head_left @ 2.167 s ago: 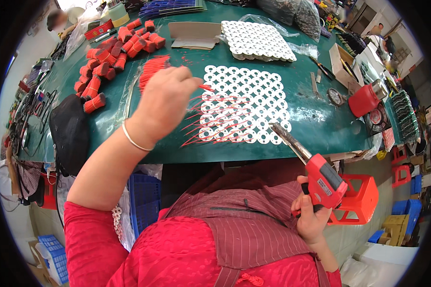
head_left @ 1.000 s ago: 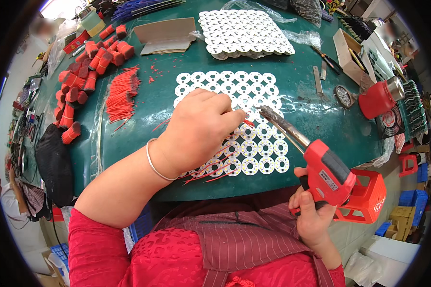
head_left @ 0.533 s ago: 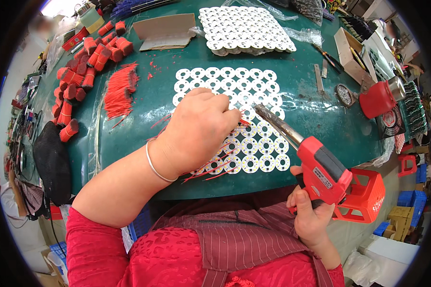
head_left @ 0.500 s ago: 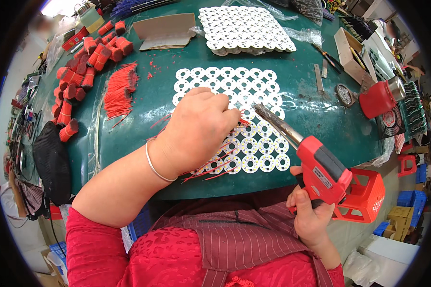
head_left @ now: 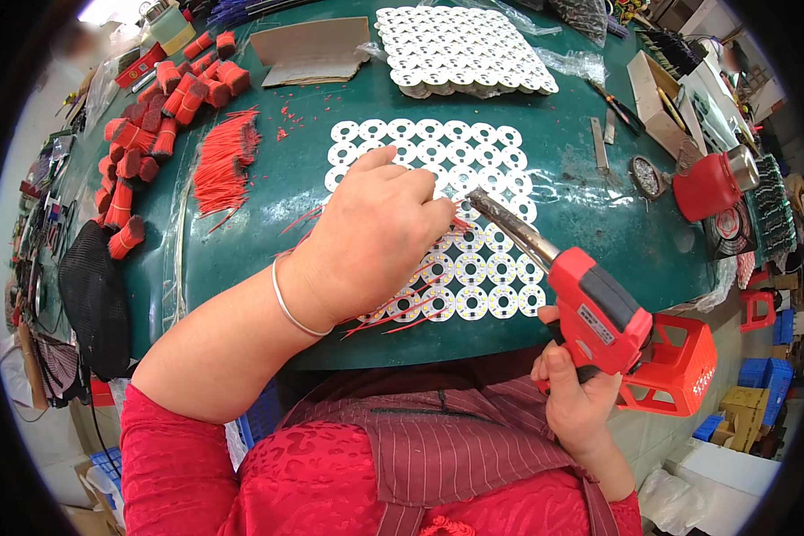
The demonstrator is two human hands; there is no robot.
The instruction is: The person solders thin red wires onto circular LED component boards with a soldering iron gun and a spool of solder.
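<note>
My left hand (head_left: pixel 375 234) pinches red wires (head_left: pixel 461 223) over discs (head_left: pixel 471 269); right hand (head_left: pixel 573 397) grasps gun (head_left: pixel 601 308). I'd keep wires still, tip (head_left: pixel 489 208) steady, not crowding left hand.

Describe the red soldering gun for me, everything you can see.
The soldering gun has a red, plastic-looking body with a dark grey panel, a pale label and a metal barrel darkened toward its tip. The right hand grips its handle. It slants up and left, tip over the white ring boards; contact there is unclear.
</note>
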